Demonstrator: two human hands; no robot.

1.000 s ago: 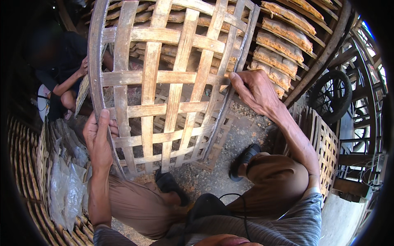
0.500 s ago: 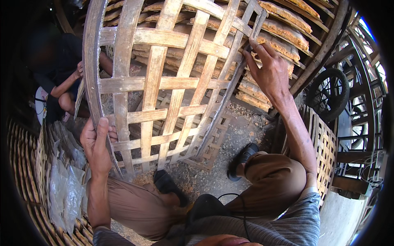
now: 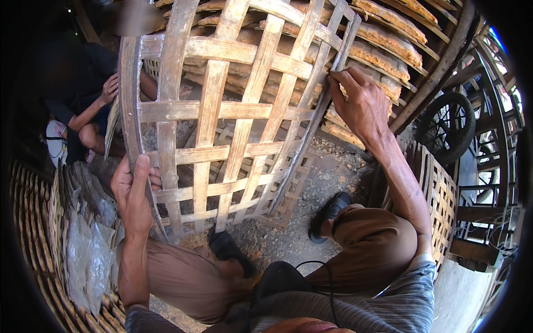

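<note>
In front of me a large open-weave bamboo tray (image 3: pixel 239 110) stands tilted up, its flat slats crossing inside a darker rim. My left hand (image 3: pixel 132 194) is closed round the lower part of its left rim, thumb on the near face and fingers behind. On the opposite side, my right hand (image 3: pixel 363 108) has thumb and fingertips pinched at the right rim, higher up than the left. Through the gaps I see the littered ground and more lattice lying on it.
Stacked racks bear thick orange-brown slabs (image 3: pixel 388 58) at the far right. A person's forearm (image 3: pixel 89 116) shows at the left, beside a thin panel. Clear plastic sheets (image 3: pixel 91 255) lie over slatted racks at lower left. A spoked wheel (image 3: pixel 472 125) and another woven panel (image 3: pixel 441 194) stand right.
My right hand has slid a little down along the right rim, its fingers drawn closer together. The tray has shifted slightly right in view; my left hand keeps its hold.
</note>
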